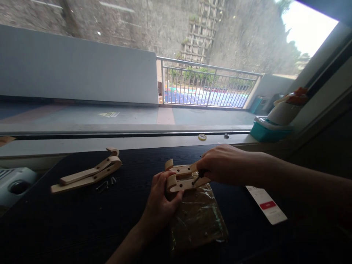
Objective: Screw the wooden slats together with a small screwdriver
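Note:
My left hand [162,198] is closed around the hooked end of a pale wooden piece with dark holes [187,184]. A second, similar wooden piece [183,170] lies alongside it, just behind. My right hand [220,165] is closed on a thin dark tool [195,180], perhaps a screwdriver, mostly hidden by the fingers. Its tip meets one of the holes in the nearer piece. Beneath both pieces is a flat brown slab wrapped in shiny clear film [199,216].
Two more hooked wooden pieces [93,172] lie at left, with several loose screws [106,185] beside them. A phone [266,205] lies right on the dark table [132,150]. On the window sill are a yellow tape roll [202,137], a small dark object [226,135] and a teal box [268,131].

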Tool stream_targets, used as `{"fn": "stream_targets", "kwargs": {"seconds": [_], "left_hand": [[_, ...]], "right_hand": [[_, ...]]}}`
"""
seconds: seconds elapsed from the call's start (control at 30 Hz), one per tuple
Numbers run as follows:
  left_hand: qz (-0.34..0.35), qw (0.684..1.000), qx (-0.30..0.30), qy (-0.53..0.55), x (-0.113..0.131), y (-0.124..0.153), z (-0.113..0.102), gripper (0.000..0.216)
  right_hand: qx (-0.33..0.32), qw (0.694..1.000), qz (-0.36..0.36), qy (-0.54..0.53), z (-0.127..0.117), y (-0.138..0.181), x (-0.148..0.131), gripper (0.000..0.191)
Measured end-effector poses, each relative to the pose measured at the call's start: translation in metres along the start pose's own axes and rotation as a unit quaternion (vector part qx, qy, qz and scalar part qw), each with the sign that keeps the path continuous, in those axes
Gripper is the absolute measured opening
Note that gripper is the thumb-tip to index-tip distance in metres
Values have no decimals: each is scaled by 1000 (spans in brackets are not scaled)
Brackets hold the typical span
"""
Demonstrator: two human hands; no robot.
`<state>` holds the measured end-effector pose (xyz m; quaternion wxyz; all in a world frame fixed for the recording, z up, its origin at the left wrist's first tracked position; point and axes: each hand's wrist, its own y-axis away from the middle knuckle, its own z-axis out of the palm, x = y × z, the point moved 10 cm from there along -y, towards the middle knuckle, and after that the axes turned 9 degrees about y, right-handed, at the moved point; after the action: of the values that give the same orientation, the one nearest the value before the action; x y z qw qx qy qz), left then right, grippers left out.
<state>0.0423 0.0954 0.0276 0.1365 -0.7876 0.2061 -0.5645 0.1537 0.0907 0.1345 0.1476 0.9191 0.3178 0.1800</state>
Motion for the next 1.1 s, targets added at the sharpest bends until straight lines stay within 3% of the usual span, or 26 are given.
{"fn": "stream_targets", "kwargs": {"seconds": [0.17, 0.47, 0.67, 0.83, 1.1], "left_hand": [[-13, 1000, -1, -6, -1, 1, 1, 44], [-5, 1000, -1, -11, -3, 2, 0, 44], [2, 1000, 8, -15, 0, 1, -1, 44], [-9, 1000, 6, -18, -1, 1, -1, 46], [-12, 1000, 4, -8, -2, 1, 0, 45]], "right_hand": [[16, 999, -24, 18, 4, -9, -4, 17], [33, 998, 51, 23, 1, -11, 4, 23], [2, 995, -48, 87, 1, -9, -17, 11], [55, 987, -102, 113, 0, -15, -30, 9], [2, 999, 42, -21, 6, -19, 6, 16]]}}
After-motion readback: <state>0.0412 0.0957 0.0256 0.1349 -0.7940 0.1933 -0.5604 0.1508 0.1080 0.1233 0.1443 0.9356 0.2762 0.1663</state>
